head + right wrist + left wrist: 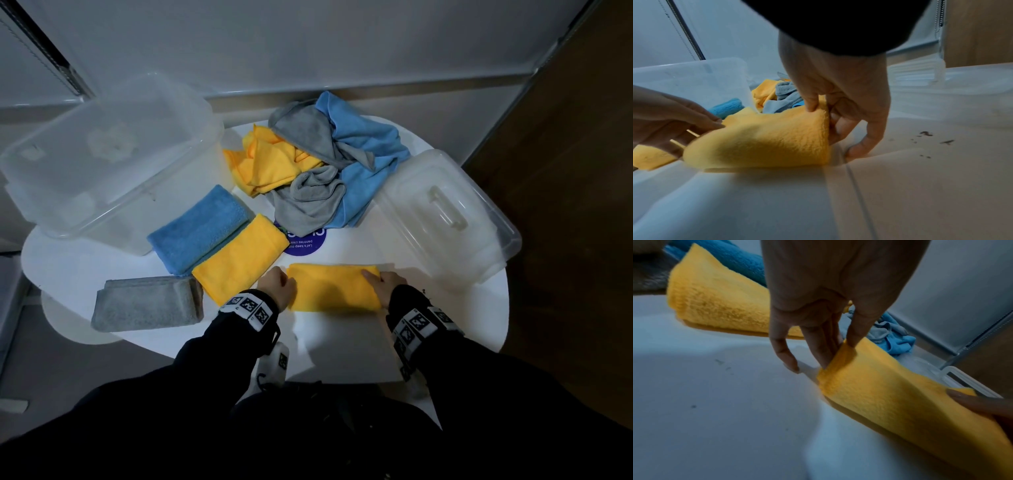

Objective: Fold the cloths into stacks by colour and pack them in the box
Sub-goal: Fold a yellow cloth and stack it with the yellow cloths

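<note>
near the front edge of the white table (342, 346) lies a yellow cloth (334, 287), folded into a long strip. the left hand (278, 285) pinches its left end, thumb on top and fingers under the fold (the little finger sticks out apart and touches the table). the right hand (384, 283) pinches the right end the same way, with its thumb on top and its fingers curled under.

left of that, by the front left edge, sits a folded grey cloth (147, 303). a bit farther back lie a folded yellow cloth (239, 257) and a folded blue cloth (198, 230), side by side and touching.

in the middle of the table is a round blue sticker (305, 244), partly under a loose pile. the pile reaches to the back edge and has yellow cloths (265, 161), grey cloths (308, 198) and a blue cloth (364, 154), all crumpled together.

at the left edge stands the clear box (113, 150). i see no cloth inside it, only some cloudy marks that i cannot make out. at the right edge lies the clear lid (448, 212), with its handle facing up.

behind the table is a pale grey wall (308, 44). to the right there is a brown wooden floor (575, 171).
</note>
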`<state>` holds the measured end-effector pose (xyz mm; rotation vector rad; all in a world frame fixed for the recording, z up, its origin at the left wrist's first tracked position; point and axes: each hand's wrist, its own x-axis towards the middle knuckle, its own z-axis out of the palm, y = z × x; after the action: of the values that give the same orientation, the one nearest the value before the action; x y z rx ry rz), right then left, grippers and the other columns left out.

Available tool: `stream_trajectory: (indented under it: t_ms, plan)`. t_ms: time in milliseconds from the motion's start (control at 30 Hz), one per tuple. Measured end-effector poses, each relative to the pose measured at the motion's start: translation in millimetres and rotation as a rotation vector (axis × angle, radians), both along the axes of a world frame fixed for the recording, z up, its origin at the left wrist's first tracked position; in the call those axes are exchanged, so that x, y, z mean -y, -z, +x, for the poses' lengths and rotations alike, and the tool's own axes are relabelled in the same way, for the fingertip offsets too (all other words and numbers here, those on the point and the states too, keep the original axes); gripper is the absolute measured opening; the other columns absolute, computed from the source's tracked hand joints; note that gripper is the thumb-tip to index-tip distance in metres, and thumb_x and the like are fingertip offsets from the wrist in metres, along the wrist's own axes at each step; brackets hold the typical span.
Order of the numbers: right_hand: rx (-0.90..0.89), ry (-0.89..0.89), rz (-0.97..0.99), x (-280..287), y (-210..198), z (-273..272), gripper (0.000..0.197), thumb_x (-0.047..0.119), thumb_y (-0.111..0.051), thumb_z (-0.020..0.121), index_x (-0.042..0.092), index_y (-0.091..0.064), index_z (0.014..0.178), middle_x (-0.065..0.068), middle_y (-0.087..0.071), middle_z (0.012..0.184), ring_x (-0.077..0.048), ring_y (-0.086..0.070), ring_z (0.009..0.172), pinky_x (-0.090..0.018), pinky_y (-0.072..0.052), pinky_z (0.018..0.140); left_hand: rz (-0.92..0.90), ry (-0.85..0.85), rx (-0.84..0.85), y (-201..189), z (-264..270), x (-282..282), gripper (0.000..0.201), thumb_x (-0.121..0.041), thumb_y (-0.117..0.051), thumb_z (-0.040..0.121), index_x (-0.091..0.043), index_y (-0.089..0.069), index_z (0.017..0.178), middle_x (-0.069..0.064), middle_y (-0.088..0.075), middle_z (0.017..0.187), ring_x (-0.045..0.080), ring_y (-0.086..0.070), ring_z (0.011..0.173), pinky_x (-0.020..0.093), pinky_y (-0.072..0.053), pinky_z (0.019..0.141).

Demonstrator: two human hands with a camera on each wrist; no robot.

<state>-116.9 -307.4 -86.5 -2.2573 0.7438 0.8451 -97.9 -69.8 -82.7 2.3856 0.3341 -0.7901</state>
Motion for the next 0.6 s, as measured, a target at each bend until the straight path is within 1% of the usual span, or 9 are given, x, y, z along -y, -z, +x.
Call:
stream_trajectory:
  t_ms: [67, 133, 200, 267, 333, 400, 467, 533, 600]
  plan:
    - [-0.023, 0.000, -0.090, -5, 1, 4, 0.068, 0.062, -0.046, 0.088, 0.007, -0.055, 0.128, -0.018, -0.059, 0.124, -0.036, -0.056, 0.111, -0.037, -0.046, 0.092, 0.086, 0.023, -0.047, 1, -1, 4, 0.024, -0.031, -0.048, 0.093, -0.009, -0.054, 0.101, 0.010, -0.056, 0.101, 0.029, -0.056, 0.092, 0.031, -0.043, 0.077]
    - [-0.053, 0.024, -0.161, -8, 1, 7, 0.072, 0.066, -0.052, 0.083, 0.008, -0.057, 0.125, -0.016, -0.061, 0.121, -0.036, -0.058, 0.109, -0.039, -0.048, 0.092, 0.168, 0.032, -0.055, 5, -3, 7, 0.034, -0.033, -0.048, 0.092, -0.008, -0.057, 0.112, 0.013, -0.049, 0.124, 0.031, -0.049, 0.114, 0.034, -0.043, 0.093]
    - [-0.074, 0.083, -0.205, -9, -1, 8, 0.077, 0.068, -0.056, 0.078, 0.008, -0.055, 0.126, -0.015, -0.060, 0.124, -0.035, -0.058, 0.111, -0.039, -0.047, 0.092, 0.163, -0.055, -0.037, 6, -5, 10, 0.034, -0.030, -0.051, 0.090, -0.008, -0.053, 0.116, 0.017, -0.041, 0.132, 0.034, -0.044, 0.120, 0.037, -0.042, 0.100]
    - [-0.108, 0.115, -0.221, -10, -4, 6, 0.079, 0.069, -0.055, 0.078, 0.007, -0.052, 0.127, -0.015, -0.058, 0.125, -0.034, -0.058, 0.112, -0.038, -0.046, 0.090, 0.056, -0.140, -0.041, 5, -6, 15, 0.040, -0.026, -0.054, 0.089, -0.005, -0.043, 0.121, 0.019, -0.047, 0.126, 0.037, -0.051, 0.111, 0.042, -0.046, 0.095]
    - [-0.142, 0.110, -0.191, -10, -1, 4, 0.083, 0.071, -0.053, 0.078, 0.005, -0.050, 0.128, -0.018, -0.058, 0.124, -0.036, -0.058, 0.110, -0.038, -0.046, 0.087, -0.009, -0.130, -0.074, 1, -10, 20, 0.051, -0.032, -0.056, 0.090, -0.007, -0.031, 0.127, 0.018, -0.054, 0.117, 0.039, -0.057, 0.104, 0.045, -0.049, 0.089]
    - [-0.187, 0.116, -0.114, -11, 1, 5, 0.090, 0.071, -0.050, 0.080, 0.002, -0.042, 0.137, -0.023, -0.050, 0.134, -0.038, -0.052, 0.118, -0.040, -0.044, 0.096, -0.054, -0.142, -0.069, -4, -13, 25, 0.053, -0.030, -0.054, 0.092, -0.009, -0.025, 0.130, 0.021, -0.056, 0.114, 0.039, -0.059, 0.101, 0.045, -0.050, 0.088]
    - [-0.189, 0.128, -0.002, -13, -2, 14, 0.090, 0.070, -0.042, 0.085, 0.001, -0.033, 0.143, -0.024, -0.043, 0.141, -0.039, -0.047, 0.125, -0.043, -0.039, 0.104, -0.131, -0.232, -0.008, -9, -14, 28, 0.045, -0.020, -0.050, 0.095, -0.011, -0.025, 0.130, 0.020, -0.057, 0.112, 0.034, -0.058, 0.095, 0.043, -0.048, 0.084]
    - [-0.029, 0.170, 0.133, -23, -9, 27, 0.082, 0.068, -0.039, 0.088, 0.005, -0.039, 0.141, -0.022, -0.047, 0.139, -0.038, -0.050, 0.121, -0.045, -0.042, 0.102, -0.168, -0.346, 0.120, -16, -12, 24, 0.041, -0.016, -0.045, 0.096, -0.016, -0.025, 0.131, 0.011, -0.057, 0.093, 0.025, -0.055, 0.077, 0.039, -0.048, 0.072]
    - [0.152, 0.232, 0.293, -42, -19, 41, 0.073, 0.062, -0.042, 0.090, 0.011, -0.039, 0.142, -0.016, -0.046, 0.140, -0.038, -0.049, 0.120, -0.046, -0.051, 0.090, -0.174, -0.407, 0.287, -23, -10, 11, 0.040, -0.017, -0.040, 0.097, -0.021, -0.024, 0.133, 0.001, -0.046, 0.071, 0.018, -0.046, 0.060, 0.032, -0.040, 0.054]
